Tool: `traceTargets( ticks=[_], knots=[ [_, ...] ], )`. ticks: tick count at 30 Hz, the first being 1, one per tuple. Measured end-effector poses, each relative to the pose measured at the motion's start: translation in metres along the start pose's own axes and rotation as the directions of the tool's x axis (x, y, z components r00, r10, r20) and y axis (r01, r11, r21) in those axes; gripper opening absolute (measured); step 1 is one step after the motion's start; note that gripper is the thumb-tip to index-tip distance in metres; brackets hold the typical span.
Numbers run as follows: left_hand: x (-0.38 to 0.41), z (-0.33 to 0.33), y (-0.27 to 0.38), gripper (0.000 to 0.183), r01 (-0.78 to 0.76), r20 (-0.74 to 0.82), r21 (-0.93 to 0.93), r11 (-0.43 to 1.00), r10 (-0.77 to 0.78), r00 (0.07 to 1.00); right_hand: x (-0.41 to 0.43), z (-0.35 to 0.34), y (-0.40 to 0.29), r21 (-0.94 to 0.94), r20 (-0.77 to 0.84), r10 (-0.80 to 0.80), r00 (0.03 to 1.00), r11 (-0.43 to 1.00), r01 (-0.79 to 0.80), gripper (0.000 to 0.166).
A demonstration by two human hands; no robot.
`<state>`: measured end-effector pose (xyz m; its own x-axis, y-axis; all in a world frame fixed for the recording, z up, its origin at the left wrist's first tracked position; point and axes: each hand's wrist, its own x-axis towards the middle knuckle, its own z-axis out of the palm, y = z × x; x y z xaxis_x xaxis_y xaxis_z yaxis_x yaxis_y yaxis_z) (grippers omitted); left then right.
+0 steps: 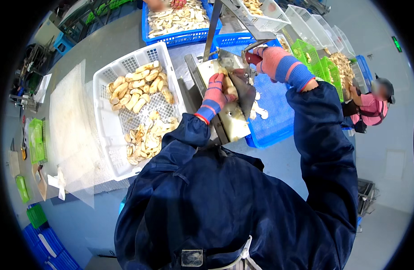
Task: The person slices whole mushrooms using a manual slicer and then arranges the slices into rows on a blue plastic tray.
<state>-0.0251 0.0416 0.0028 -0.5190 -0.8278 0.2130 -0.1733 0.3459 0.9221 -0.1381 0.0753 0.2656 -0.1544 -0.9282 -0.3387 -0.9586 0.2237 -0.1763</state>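
Observation:
My left hand (215,95), in a pink and blue striped knit glove, presses a mushroom (230,86) onto the pale bed (233,124) of a metal slicer. Its fingers lie along the mushroom's side, near the slicer's steel blade plate (241,88). My right hand (273,63), gloved alike, is wrapped around the red handle (253,58) of the slicer's lever. Below the blade, a few pale mushroom slices (259,110) lie in a blue perforated crate (276,123). To the left, a white crate (102,111) holds whole mushrooms (139,84) and a heap of trimmed pieces (148,136).
A blue crate of slices (178,20) stands at the back, with another person's hands (159,4) over it. Green baskets (309,57) and white crates (308,27) line the right. A person in pink (370,108) works beside a mushroom pile (342,67). Mesh sheets (72,131) lie left.

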Motion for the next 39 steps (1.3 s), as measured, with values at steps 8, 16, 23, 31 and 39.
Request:
traceTargets(
  ticks=[8, 16, 23, 31, 39],
  knots=[
    [-0.001, 0.003, 0.002, 0.088, 0.03, -0.019, -0.108, 0.994, -0.032, 0.999, 0.015, -0.008, 0.003, -0.026, 0.005, 0.049, 0.999, 0.998, -0.048, 0.023],
    [-0.005, 0.008, -0.013, 0.085, 0.01, 0.0, -0.219, 0.976, -0.01, 1.0, 0.012, 0.003, 0.019, 0.228, -0.041, -0.041, 0.998, 0.972, 0.049, 0.031],
    [-0.007, 0.008, -0.006, 0.082, -0.004, -0.104, -0.155, 0.988, -0.012, 0.995, 0.008, 0.032, 0.043, 0.38, -0.494, -0.291, 0.82, 0.776, 0.504, 0.029],
    [-0.001, -0.005, 0.006, 0.076, 0.116, -0.025, -0.219, 0.969, -0.124, 0.992, -0.004, 0.033, 0.031, 0.803, -0.412, -0.152, 0.898, 0.405, 0.437, 0.027],
    [-0.006, -0.003, 0.007, 0.076, 0.143, -0.014, -0.297, 0.944, -0.154, 0.988, 0.015, 0.027, 0.033, 0.664, -0.623, -0.24, 0.745, 0.342, 0.665, 0.033]
  ],
)
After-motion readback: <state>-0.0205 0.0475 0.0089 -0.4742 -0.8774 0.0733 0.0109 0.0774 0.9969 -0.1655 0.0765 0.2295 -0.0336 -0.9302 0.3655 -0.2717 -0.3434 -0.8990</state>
